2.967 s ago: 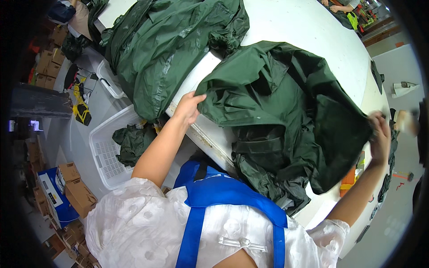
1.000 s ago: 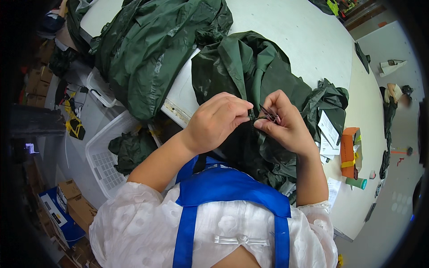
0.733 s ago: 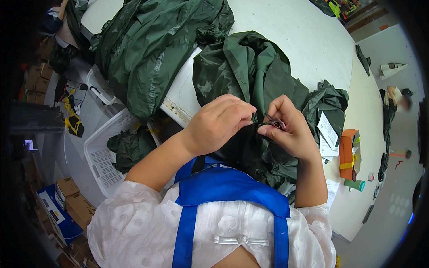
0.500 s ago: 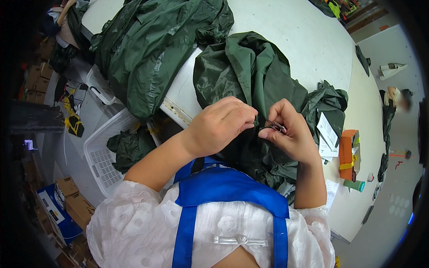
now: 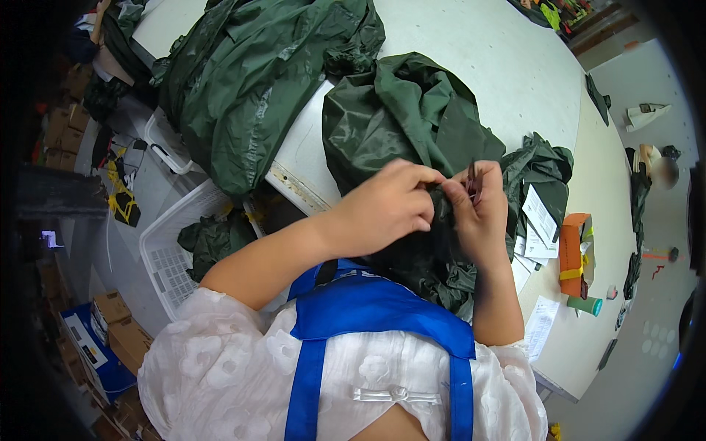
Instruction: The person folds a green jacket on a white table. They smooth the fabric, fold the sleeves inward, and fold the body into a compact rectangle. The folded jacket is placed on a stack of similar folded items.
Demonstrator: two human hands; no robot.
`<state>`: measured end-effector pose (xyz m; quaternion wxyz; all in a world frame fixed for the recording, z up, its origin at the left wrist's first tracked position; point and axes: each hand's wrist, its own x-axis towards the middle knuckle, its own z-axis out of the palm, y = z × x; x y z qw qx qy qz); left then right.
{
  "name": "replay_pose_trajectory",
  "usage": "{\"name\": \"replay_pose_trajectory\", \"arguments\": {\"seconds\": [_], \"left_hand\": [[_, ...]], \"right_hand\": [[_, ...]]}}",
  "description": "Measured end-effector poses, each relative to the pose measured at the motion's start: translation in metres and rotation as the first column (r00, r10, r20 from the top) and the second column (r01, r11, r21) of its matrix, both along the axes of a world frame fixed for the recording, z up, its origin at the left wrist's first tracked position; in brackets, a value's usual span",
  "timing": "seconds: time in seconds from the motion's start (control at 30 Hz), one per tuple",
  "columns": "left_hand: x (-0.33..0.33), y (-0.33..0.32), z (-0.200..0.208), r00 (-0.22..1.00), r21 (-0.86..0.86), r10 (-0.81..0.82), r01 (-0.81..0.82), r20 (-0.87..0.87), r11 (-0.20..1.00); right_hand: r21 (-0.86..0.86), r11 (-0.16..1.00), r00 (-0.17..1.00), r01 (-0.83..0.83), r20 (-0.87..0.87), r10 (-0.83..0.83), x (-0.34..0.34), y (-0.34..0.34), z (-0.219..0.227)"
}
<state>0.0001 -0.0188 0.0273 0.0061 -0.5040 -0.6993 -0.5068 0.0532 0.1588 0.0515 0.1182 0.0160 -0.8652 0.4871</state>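
A dark green shiny cloth (image 5: 368,132) lies bunched on the table edge and hangs down toward my lap. My left hand (image 5: 386,206) is closed, its thumb and forefinger pinching the cloth at a point beside my right fingertips. In my right hand (image 5: 478,209) a small pair of metal scissors (image 5: 475,180) is held, mostly hidden by the fingers. The right thumb presses against the cloth right where the left fingertips meet it. What exactly lies between the fingertips is too small to make out.
A large green cloth heap (image 5: 250,88) lies to the left. Below it stands a white plastic basket (image 5: 165,257) with green cloth inside. On the right are more green cloth (image 5: 540,169), papers (image 5: 540,209), an orange box (image 5: 573,250) and a green cylinder (image 5: 585,305).
Both hands have shifted slightly right and come together at the fingertips. My right hand has turned, so the scissors now point upward. The cloth between my hands has moved along.
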Motion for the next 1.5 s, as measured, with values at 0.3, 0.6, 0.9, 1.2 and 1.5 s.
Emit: {"name": "replay_pose_trajectory", "arguments": {"seconds": [0.3, 0.6, 0.9, 1.2, 1.5], "left_hand": [[-0.03, 0.001, 0.026, 0.961, -0.508, 0.012, -0.157, -0.277, 0.847], [-0.075, -0.092, -0.006, 0.673, 0.096, 0.162, -0.329, 0.722, 0.939], [-0.145, -0.118, -0.001, 0.488, 0.14, 0.104, -0.438, 0.867, 0.888], [-0.162, -0.075, -0.005, 0.463, -0.102, 0.287, -0.385, 0.839, 0.917], [-0.178, -0.075, 0.005, 0.491, -0.044, 0.15, -0.22, 0.858, 0.974]], "right_hand": [[-0.053, 0.997, 0.997, -0.064, -0.038, 0.062, -0.005, 0.047, -0.013], [0.492, 0.559, 0.468, 0.668, 0.307, -0.829, 0.15, 0.28, -0.235], [-0.436, 0.456, 0.556, 0.776, 0.131, -0.821, 0.171, 0.379, -0.112], [-0.346, 0.885, 0.941, 0.312, 0.239, -0.239, 0.117, 0.187, -0.124], [0.384, 0.845, 0.643, 0.372, 0.55, -0.533, 0.165, 0.148, -0.168]]}}
